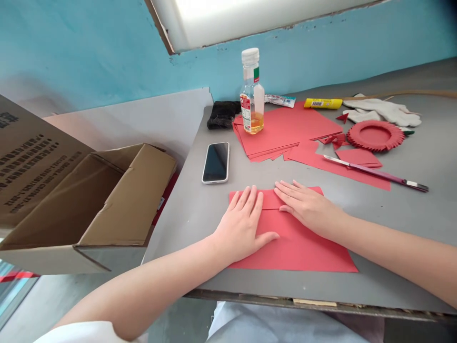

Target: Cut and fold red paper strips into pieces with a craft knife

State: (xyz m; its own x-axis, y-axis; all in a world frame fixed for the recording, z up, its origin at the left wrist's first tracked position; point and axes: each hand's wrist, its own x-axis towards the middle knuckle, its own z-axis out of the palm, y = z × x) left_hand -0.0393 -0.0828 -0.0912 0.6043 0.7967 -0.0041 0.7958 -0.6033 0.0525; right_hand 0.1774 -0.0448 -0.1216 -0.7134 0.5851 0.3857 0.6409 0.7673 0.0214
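Left hand: palm down on the sheet's left side (241,226), fingers flat across the fold, thumb spread, gripping nothing.
Right hand: lay flat (309,205), fingers together over the folded strip (271,203), gripping nothing.
Red sheet: rested (293,255) under both hands on the grey table (410,224), near its front edge.
Phone: lay (216,163) beyond the left hand.
Bottle: stood (253,95) on the farther red papers (293,126).

A craft workspace in a blue-walled room: the grey desk (185,219) carries red paper (293,252), a yellow tube (323,103), white gloves (398,112) and a fringed red paper disc (375,135).
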